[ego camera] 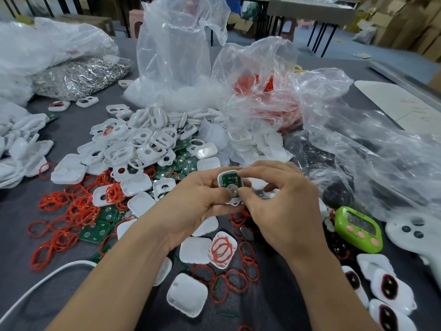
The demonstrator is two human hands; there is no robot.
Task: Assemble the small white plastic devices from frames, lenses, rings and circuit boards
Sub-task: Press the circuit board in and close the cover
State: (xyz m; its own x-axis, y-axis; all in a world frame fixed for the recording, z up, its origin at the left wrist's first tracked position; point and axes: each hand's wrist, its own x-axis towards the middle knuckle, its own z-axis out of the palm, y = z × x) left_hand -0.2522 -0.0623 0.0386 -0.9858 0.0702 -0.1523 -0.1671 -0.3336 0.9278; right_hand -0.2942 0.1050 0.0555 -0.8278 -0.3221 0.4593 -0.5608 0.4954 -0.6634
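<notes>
Holding one white frame (223,179) above the worktop (19,211), green circuit board (229,180) seated in it, facing me. Left hand (198,199) grips its left side; right hand (281,206) pinches its right edge. Spare frames (143,144) are piled behind, red rings (71,211) scattered to the left.

The surface (69,125) is dark grey; the heaped frames (143,144) are plain white; the loose rings (62,211) are orange-red; the circuit boards (95,231) are green with silvery round spots; the half-built device (230,185) shows a white shell, a green board and a silver disc; the finished devices (389,286) are white with dark ovals edged in red; the timer (358,229) is lime green with pink buttons; the bags (176,44) are clear; the cable (35,287) is white.
</notes>
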